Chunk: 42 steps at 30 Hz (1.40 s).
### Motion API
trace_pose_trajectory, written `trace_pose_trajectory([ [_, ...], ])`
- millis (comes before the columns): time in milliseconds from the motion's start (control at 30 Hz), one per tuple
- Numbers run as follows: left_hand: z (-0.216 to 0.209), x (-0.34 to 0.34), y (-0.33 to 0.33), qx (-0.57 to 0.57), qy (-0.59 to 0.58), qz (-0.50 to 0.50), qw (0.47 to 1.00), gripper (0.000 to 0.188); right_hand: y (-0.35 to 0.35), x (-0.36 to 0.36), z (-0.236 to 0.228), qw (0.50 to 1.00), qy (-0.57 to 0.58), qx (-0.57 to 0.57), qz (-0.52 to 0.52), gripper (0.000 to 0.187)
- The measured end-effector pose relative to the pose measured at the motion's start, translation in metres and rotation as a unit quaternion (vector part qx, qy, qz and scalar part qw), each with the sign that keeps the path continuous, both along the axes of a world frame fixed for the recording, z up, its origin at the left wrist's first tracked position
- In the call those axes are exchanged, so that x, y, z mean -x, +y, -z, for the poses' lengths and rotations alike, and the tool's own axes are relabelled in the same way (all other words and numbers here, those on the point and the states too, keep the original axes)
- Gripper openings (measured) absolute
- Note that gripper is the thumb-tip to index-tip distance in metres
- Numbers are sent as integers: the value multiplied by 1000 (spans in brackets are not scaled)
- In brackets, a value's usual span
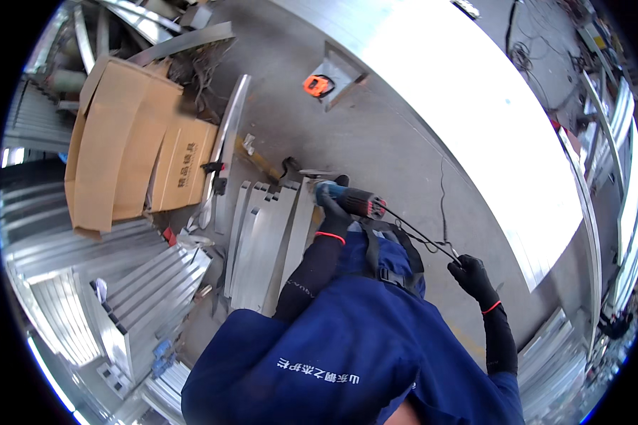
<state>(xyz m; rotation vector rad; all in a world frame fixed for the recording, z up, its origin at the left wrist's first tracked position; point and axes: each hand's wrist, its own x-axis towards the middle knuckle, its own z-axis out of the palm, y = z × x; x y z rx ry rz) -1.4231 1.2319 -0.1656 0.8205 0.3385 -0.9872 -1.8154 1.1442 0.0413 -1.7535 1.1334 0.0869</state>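
Observation:
My left hand [335, 214], in a black glove, is wrapped round a blue and black angle grinder [365, 204]. The grinder's head lies by the ends of several silver metal bars [266, 227]. From the back of the tool a black power cord [420, 231] runs to my right hand [473, 280], also gloved in black. Those fingers are closed on the cord, out to the right of my body. Whether the disc touches metal is hard to make out.
A long bright metal sheet or table [468, 120] stretches across the right. An orange tool-like object [317, 86] sits on a metal bracket. On the left are an open cardboard box [124, 134] and stacked metal profiles [149, 283]. Loose cord hangs near the sheet's edge.

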Motion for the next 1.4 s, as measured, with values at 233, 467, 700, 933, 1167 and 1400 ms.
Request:
trace_pose_trajectory([
  [233, -60, -16, -28, 46, 38, 18, 998, 33, 38, 31, -4, 996, -39, -24, 73, 29],
  [467, -67, -24, -47, 131, 219, -33, 966, 33, 53, -19, -26, 996, -86, 21, 17, 22],
  [700, -49, -74, -46, 135, 214, 26, 967, 21, 46, 21, 50, 988, -15, 154, 2, 23],
  [933, -113, -113, -28, 2, 186, 10, 982, 19, 36, 55, 114, 983, -6, 184, -14, 18],
  [1167, -152, -160, 17, -65, 167, -10, 984, 23, 38, 97, 162, 985, 52, 162, -25, 17],
  [1400, -96, -170, 3, 93, 184, 87, 975, 13, 44, 102, 128, 998, 34, -30, 31, 24],
])
